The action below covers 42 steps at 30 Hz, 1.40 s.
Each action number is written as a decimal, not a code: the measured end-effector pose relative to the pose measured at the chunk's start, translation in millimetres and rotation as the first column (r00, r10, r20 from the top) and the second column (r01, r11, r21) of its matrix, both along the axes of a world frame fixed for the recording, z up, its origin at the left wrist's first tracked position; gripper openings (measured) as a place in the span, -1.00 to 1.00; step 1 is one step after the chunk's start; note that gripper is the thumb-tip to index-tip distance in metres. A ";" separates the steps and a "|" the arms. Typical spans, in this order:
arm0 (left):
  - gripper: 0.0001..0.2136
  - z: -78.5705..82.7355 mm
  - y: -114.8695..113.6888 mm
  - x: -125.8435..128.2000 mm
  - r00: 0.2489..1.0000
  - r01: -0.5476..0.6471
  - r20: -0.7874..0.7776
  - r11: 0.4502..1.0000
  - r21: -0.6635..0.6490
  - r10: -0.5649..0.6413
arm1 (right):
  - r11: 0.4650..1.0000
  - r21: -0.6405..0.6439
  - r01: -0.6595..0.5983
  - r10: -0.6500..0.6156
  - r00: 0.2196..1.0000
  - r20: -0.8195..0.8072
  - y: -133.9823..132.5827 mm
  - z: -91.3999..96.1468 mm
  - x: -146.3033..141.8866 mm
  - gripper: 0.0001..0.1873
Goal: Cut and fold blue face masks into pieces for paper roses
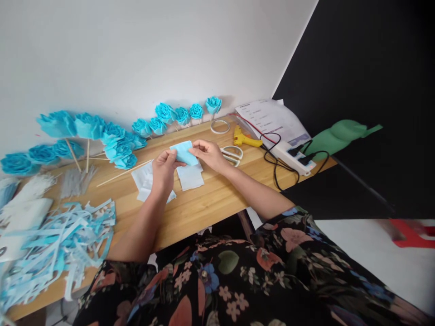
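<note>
A small light-blue square of paper (185, 153) is held up between my two hands over the wooden table. My left hand (164, 166) pinches its left edge. On its right edge, the fingers of my right hand (209, 155) close around the corner. Beneath it lie pale paper pieces (190, 177), and more white pieces (144, 180) are partly hidden by my left hand. White-handled scissors (234, 154) rest just past my right wrist, their blades hidden.
Blue paper flowers (117, 140) on sticks line the wall. Paper strips (68, 240) pile at left. Tape ring (220, 126), yellow glue gun (246, 137), printed sheets (272, 118), power strip (292, 158) with black cables and a green object (340, 136) stand at right.
</note>
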<state>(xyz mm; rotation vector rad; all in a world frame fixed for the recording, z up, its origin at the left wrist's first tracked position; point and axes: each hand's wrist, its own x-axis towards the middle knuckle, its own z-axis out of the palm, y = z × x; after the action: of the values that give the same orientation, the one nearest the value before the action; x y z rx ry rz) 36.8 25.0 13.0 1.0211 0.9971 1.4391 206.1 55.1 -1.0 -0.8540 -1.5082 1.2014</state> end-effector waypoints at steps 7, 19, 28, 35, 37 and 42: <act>-0.61 -1.1 0.6 -0.7 0.999 -0.027 0.021 1.000 -0.008 0.027 | 0.999 -0.014 -0.042 0.043 0.999 0.027 0.7 -2.5 1.7 -0.57; -0.63 -3.1 1.0 -0.3 0.999 -0.034 -0.042 0.997 -0.065 0.031 | 0.999 0.045 0.028 -0.032 0.994 0.107 -4.2 3.8 0.6 -0.57; -0.66 -4.3 1.3 -1.8 1.000 -0.017 -0.005 1.000 -0.025 0.017 | 0.997 0.064 0.040 -0.046 0.994 0.094 -1.4 -2.1 0.7 -0.64; -0.59 -7.3 3.8 -3.9 1.000 -0.017 -0.025 1.000 -0.015 0.017 | 0.997 0.056 0.047 -0.053 0.993 0.102 -3.1 2.6 0.2 -0.62; -0.62 -6.6 4.5 -5.8 0.996 -0.065 -0.062 0.998 0.005 0.065 | 0.995 0.068 0.070 -0.077 0.991 0.107 -2.8 3.5 1.0 -0.62; -0.77 1.3 -0.4 -7.1 0.908 -0.281 -0.263 0.939 0.198 0.327 | 0.957 0.180 0.227 -0.255 0.955 0.152 -1.2 1.5 3.4 -0.68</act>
<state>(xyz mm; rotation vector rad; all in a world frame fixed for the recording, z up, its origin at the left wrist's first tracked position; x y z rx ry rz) 29.7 24.7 14.3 1.2618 1.3215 1.6740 209.5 53.9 0.5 -1.0220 -1.5645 0.8319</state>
